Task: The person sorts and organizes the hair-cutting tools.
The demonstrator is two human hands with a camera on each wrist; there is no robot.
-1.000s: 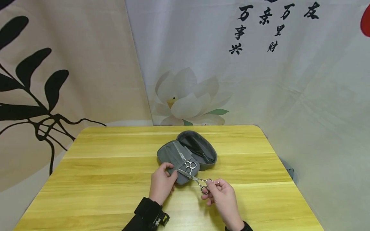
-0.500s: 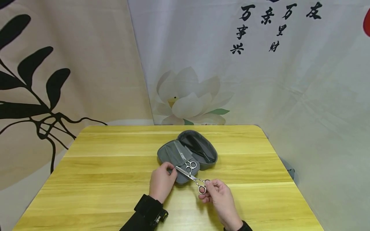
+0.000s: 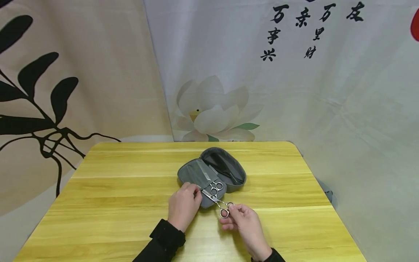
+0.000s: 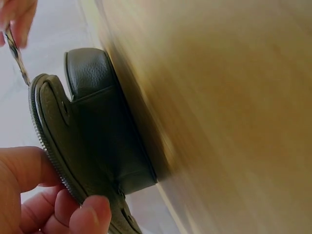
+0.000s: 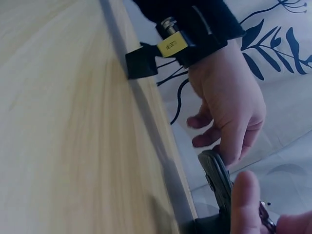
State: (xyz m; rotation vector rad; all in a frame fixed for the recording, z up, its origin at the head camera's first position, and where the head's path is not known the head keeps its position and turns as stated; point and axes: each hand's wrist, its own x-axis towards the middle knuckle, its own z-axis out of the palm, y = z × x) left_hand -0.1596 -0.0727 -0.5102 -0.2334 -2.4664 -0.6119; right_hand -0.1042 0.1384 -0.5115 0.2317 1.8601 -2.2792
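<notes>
A grey zip case lies unfolded on the wooden table. My left hand pinches the near edge of its raised flap; in the left wrist view, my fingers sit on both sides of the zipper edge. With my right hand I grip silver scissors by their finger rings. Their blades point up and left over the flap, the tips at the pocket's edge by my left fingertips. Another pair of scissors sits in the pocket, rings sticking out.
Dark items lie in the case's deeper half at the right. A slim pale strip shows at the flap's pocket. Behind the wooden table hangs a printed cloth.
My right hand has moved slightly left with the scissors, bringing the blade tips to the pocket's edge. My left hand keeps hold of the flap, its fingers shifting a little.
</notes>
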